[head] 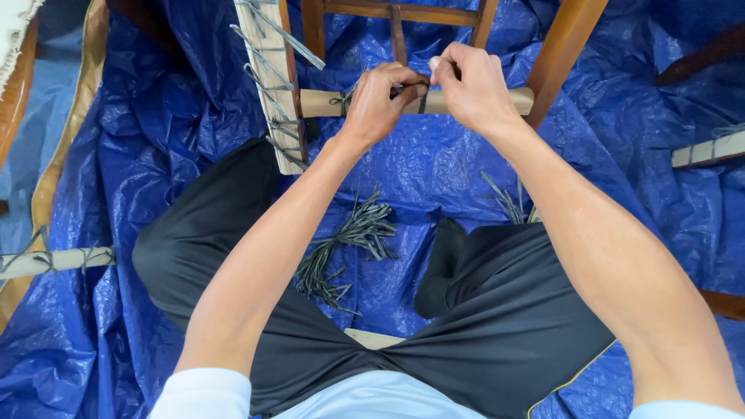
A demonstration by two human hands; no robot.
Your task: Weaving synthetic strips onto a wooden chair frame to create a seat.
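Left hand (pixel 380 101) and right hand (pixel 469 85) pinched on a dark strip (pixel 421 97) — wrapped across the horizontal rail (pixel 326 102), between both, equally near.

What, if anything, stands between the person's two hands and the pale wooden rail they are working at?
Nothing visible. The left hand and the right hand are both already at the pale round wooden rail, pinching a thin dark strip wrapped over it. The heap of dark cut strips lies lower, on the blue plastic tarpaulin.
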